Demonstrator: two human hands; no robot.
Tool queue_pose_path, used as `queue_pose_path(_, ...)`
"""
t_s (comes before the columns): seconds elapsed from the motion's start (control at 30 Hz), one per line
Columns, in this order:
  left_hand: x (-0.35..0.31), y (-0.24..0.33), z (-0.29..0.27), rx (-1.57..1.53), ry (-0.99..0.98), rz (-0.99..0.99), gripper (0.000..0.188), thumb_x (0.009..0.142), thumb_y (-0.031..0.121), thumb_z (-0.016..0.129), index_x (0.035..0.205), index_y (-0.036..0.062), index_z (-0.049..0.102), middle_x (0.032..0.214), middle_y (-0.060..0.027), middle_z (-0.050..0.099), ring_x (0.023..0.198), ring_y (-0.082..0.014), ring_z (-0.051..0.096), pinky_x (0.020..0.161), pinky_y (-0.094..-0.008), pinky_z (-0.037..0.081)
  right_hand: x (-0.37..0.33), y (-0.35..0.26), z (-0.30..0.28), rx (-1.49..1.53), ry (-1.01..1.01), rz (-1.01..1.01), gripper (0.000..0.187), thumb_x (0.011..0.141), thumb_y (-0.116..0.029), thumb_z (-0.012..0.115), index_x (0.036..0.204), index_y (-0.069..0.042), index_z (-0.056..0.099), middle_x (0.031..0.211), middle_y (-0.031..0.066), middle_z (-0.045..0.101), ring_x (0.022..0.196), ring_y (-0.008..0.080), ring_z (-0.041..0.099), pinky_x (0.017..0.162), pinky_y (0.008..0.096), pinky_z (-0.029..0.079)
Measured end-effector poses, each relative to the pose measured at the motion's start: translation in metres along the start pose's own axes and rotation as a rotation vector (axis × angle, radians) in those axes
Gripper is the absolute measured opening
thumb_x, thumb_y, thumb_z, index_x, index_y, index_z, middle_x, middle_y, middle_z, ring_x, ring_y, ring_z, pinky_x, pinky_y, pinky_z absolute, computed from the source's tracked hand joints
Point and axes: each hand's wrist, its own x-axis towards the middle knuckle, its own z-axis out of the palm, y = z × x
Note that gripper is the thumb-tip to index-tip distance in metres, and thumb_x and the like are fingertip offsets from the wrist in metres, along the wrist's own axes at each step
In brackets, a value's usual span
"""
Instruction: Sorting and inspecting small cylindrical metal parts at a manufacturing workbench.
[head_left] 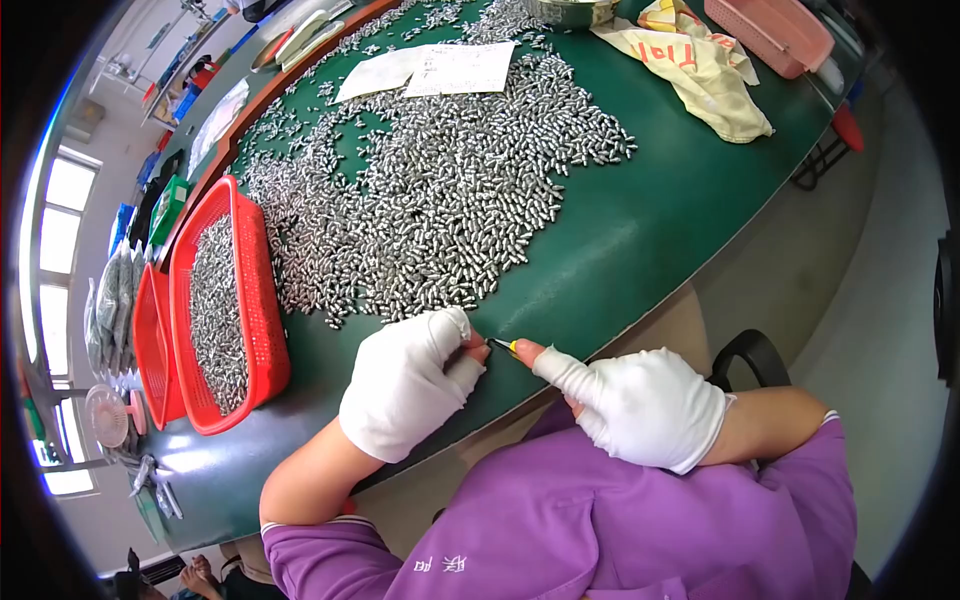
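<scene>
My left hand (405,380), in a white glove with bare fingertips, is closed in a pinch near the table's front edge. Whatever sits between those fingertips is too small and hidden to name. My right hand (640,405), gloved the same way, grips a slim hand tool (509,346) with a yellow section and a dark, thin tip. That tip points left and meets, or nearly meets, the left fingertips. Beyond both hands, a broad spread of small silvery metal parts (420,200) covers much of the green tabletop (640,240).
To the left, a red plastic basket (262,310) holds many more metal parts, beside another red basket (155,345). Paper sheets (460,70) lie on the pile. A pale cloth bag (700,80) and a pink basket (775,35) are far right. A small fan (108,415) stands at left.
</scene>
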Motion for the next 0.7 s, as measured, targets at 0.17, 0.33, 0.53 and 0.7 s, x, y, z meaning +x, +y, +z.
queue_pose_path(0.17, -0.001, 0.000, 0.001, -0.039, 0.014, 0.010, 0.010, 0.074, 0.003, 0.070, 0.078, 0.0031, 0.061, 0.068, -0.0104, 0.061, 0.059, -0.0222, 0.060, 0.056, -0.0310, 0.048, 0.001, 0.000, 0.001, 0.024, 0.030, -0.013, 0.067, 0.079, -0.008, 0.059, 0.143, -0.013, 0.039, 0.064, 0.0121, 0.062, 0.047, 0.0255, 0.060, 0.042, 0.0377, 0.049)
queue_pose_path(0.33, 0.000, -0.001, 0.001, -0.031, 0.010, 0.017, 0.010, 0.073, 0.002, 0.070, 0.078, 0.0029, 0.061, 0.068, -0.0101, 0.061, 0.059, -0.0223, 0.060, 0.056, -0.0309, 0.048, 0.004, 0.000, -0.003, 0.035, 0.026, -0.029, 0.065, 0.080, -0.011, 0.058, 0.142, -0.011, 0.040, 0.061, 0.0101, 0.060, 0.047, 0.0249, 0.059, 0.043, 0.0377, 0.049)
queue_pose_path(0.53, 0.001, 0.001, 0.001, -0.017, 0.009, 0.012, 0.011, 0.073, 0.001, 0.070, 0.078, 0.0027, 0.060, 0.068, -0.0101, 0.061, 0.060, -0.0221, 0.060, 0.057, -0.0306, 0.048, 0.008, 0.001, -0.012, 0.046, -0.023, -0.032, 0.063, 0.080, -0.011, 0.058, 0.141, -0.009, 0.042, 0.059, 0.0093, 0.060, 0.047, 0.0248, 0.059, 0.044, 0.0380, 0.050)
queue_pose_path(0.7, 0.000, 0.000, 0.003, -0.026, 0.012, -0.012, 0.010, 0.074, 0.001, 0.069, 0.079, 0.0026, 0.060, 0.069, -0.0104, 0.061, 0.060, -0.0229, 0.061, 0.058, -0.0307, 0.048, 0.011, -0.004, -0.023, -0.034, -0.118, -0.027, 0.061, 0.083, -0.015, 0.056, 0.141, -0.004, 0.039, 0.060, 0.0106, 0.060, 0.049, 0.0269, 0.060, 0.047, 0.0404, 0.050)
